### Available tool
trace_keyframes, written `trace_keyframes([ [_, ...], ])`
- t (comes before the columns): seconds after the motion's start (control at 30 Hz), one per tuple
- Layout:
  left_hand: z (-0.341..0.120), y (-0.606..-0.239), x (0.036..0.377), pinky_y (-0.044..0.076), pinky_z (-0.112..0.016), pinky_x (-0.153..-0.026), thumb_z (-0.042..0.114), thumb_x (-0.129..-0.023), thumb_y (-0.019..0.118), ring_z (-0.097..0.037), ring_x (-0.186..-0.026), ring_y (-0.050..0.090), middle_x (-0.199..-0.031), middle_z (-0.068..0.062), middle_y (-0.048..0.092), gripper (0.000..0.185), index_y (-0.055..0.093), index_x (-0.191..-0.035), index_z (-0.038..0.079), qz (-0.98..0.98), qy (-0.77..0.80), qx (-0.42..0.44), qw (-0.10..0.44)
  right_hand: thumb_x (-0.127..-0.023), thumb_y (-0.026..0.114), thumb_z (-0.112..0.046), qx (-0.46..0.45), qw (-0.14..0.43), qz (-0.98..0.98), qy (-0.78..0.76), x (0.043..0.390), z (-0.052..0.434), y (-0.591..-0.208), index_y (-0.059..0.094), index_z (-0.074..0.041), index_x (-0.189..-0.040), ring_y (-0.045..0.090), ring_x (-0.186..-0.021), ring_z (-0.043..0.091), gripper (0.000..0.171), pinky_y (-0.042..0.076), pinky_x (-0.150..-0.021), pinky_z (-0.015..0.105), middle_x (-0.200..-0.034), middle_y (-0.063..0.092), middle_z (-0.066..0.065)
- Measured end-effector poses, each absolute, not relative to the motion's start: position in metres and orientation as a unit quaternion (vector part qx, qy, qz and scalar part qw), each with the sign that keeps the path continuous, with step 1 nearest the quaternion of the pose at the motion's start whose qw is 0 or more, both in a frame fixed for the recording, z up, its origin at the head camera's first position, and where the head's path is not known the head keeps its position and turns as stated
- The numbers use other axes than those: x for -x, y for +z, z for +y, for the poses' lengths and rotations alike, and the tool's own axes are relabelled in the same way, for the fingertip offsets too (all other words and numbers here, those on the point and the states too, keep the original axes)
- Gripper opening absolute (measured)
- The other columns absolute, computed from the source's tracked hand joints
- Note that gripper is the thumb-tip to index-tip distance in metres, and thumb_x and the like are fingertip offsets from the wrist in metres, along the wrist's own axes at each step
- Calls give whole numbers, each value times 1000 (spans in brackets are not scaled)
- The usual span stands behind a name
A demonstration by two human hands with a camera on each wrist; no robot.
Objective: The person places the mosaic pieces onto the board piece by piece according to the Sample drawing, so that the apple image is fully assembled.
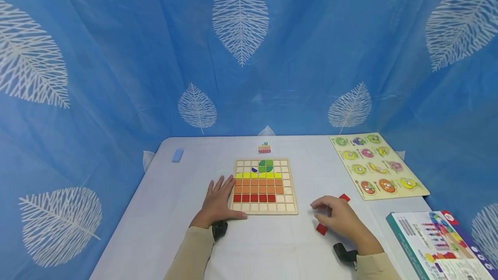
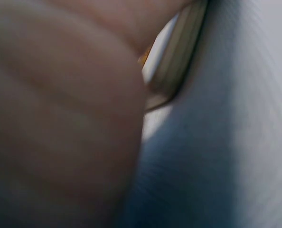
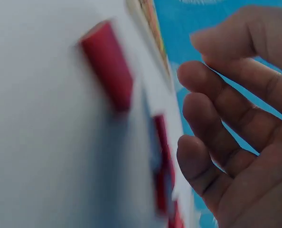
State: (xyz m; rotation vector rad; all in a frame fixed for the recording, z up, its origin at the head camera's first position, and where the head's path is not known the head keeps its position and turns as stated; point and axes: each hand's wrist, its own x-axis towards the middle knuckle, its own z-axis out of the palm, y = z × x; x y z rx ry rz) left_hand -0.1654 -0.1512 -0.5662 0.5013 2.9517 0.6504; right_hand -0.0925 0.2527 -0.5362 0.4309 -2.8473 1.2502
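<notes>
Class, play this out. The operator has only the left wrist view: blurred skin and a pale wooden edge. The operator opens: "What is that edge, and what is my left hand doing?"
Observer: The edge belongs to a wooden grid board. Your left hand lies flat on the table, fingers straight, against the board's left side.
Operator: Is the board filled?
Observer: Partly. It has green pieces on top, then yellow, orange and red rows. The bottom row of cells is bare.
Operator: Where is the right hand?
Observer: The right hand is to the right of the board, fingers loosely curled and holding nothing, between two loose red blocks.
</notes>
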Motion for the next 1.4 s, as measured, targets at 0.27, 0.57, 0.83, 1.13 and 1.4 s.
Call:
trace_keyframes([
  [0.27, -153, -566, 162, 2, -61, -125, 80, -58, 85, -37, -158, 15, -169, -11, 33, 135, 38, -164, 11, 961, 225, -157, 36, -81, 94, -28, -161, -45, -901, 401, 58, 276, -544, 77, -20, -105, 64, -86, 7, 30, 57, -79, 27, -99, 70, -13],
  [0.57, -153, -568, 163, 3, -62, -124, 81, -58, 84, -37, -158, 16, -169, -11, 34, 135, 38, -164, 11, 961, 223, -160, 30, -82, 90, -9, -150, -29, -917, 369, 53, 265, -543, 77, -20, -101, 62, -83, 4, 26, 59, -78, 28, -97, 69, -16],
  [0.83, -151, -566, 165, 2, -61, -125, 82, -59, 83, -37, -158, 14, -169, -9, 32, 135, 37, -165, 11, 963, 215, -158, 39, -78, 95, -16, -162, -3, -929, 334, 58, 248, -540, 76, -25, -99, 56, -81, 6, 30, 57, -75, 28, -92, 62, -19],
  [1.13, -151, -564, 164, 2, -61, -125, 81, -59, 83, -37, -158, 15, -169, -10, 33, 134, 38, -165, 11, 963, 210, -161, 39, -78, 92, -9, -138, -22, -946, 293, 68, 226, -535, 77, -24, -97, 57, -82, 4, 28, 59, -80, 30, -92, 64, -20],
  [1.4, -150, -564, 165, 1, -60, -125, 82, -59, 82, -36, -158, 14, -170, -9, 31, 135, 36, -165, 12, 965, 206, -159, 42, -83, 89, -6, -215, 22, -922, 322, 94, 206, -533, 78, -15, -102, 60, -85, 5, 24, 59, -79, 32, -97, 69, -14],
])
